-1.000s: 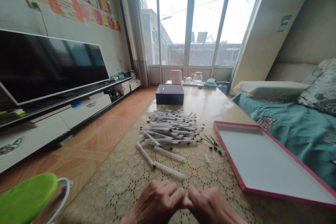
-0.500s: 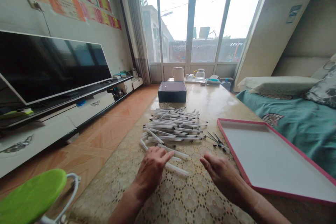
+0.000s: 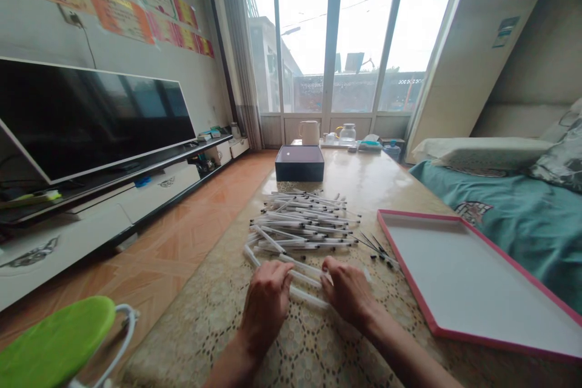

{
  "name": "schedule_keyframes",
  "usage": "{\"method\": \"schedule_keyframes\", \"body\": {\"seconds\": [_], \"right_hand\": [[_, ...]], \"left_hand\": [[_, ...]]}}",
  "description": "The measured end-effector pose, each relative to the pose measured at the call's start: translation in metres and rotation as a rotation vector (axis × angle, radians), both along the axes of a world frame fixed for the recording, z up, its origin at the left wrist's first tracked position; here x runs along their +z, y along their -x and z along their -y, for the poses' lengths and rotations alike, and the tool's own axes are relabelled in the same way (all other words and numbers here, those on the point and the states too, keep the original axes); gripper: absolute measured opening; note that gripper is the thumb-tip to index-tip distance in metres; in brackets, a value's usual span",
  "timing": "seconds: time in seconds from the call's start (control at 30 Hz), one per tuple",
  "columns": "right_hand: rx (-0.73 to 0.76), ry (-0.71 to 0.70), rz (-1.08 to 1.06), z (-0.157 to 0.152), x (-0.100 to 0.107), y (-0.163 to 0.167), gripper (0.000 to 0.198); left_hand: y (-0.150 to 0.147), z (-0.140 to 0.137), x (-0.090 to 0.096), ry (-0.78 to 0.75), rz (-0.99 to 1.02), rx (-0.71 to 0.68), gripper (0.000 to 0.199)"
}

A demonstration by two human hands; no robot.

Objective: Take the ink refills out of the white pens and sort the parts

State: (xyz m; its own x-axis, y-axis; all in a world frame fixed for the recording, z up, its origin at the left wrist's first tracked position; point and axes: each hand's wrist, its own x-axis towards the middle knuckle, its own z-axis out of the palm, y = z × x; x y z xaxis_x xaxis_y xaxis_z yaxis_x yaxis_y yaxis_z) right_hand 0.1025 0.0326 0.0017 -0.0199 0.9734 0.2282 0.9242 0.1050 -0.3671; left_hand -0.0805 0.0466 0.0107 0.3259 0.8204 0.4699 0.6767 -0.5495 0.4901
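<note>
White tube (image 3: 307, 279) lay left of pink tray (image 3: 473, 285), left hand (image 3: 268, 291) pinched one end, right hand (image 3: 349, 292) by other, couldn't tell grip tbh

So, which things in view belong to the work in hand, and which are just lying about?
Seem part of the work:
left hand, right hand
loose white tubes between them
pile of white tubes
perhaps, though untouched: thin black pieces, pink-rimmed tray, dark box

Seem unrelated:
glass jug
pale pitcher
television
green seat

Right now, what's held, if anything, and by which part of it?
Seemingly a white tube, by its left end, in the left hand; whether the right hand grips or meets its other end can't be told.
</note>
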Motion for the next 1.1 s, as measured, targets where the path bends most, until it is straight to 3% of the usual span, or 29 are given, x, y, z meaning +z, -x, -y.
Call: {"method": "schedule_keyframes", "body": {"seconds": [0.1,0.2,0.33,0.4,0.53,0.6,0.73,0.87,1.0,1.1], "right_hand": [[-0.034,-0.013,-0.046,0.013,0.005,-0.005,0.012],[-0.023,-0.013,-0.177,0.028,0.010,-0.001,0.018],[0.071,0.045,-0.309,0.038,0.011,0.007,0.023],[0.044,0.056,-0.227,0.038,0.011,0.001,0.024],[-0.268,0.074,0.099,0.026,0.009,-0.035,0.018],[-0.337,0.105,0.159,0.019,0.005,-0.052,0.020],[-0.259,0.130,0.170,0.008,-0.002,-0.054,0.016],[-0.055,0.080,0.127,-0.006,0.002,-0.015,0.012],[0.043,-0.010,0.073,-0.020,0.017,0.015,0.018],[0.017,-0.091,0.035,-0.018,0.029,0.013,0.023]], "left_hand": [[-0.007,0.007,0.001,0.273,0.269,0.012,0.023],[-0.020,0.012,-0.001,0.621,0.591,-0.096,0.027],[-0.032,0.014,-0.003,0.799,0.933,-0.156,0.029],[-0.031,0.013,-0.003,0.812,1.042,-0.100,0.027],[-0.016,0.006,0.001,0.748,1.214,0.047,0.027],[-0.007,0.002,0.003,0.681,1.267,0.098,0.028],[0.005,-0.003,0.005,0.588,1.294,0.168,0.024],[0.006,-0.005,0.004,0.559,1.263,0.161,0.018],[0.003,-0.003,0.001,0.517,1.080,0.131,0.020],[0.003,0.000,0.002,0.454,0.898,0.110,0.021]]}}
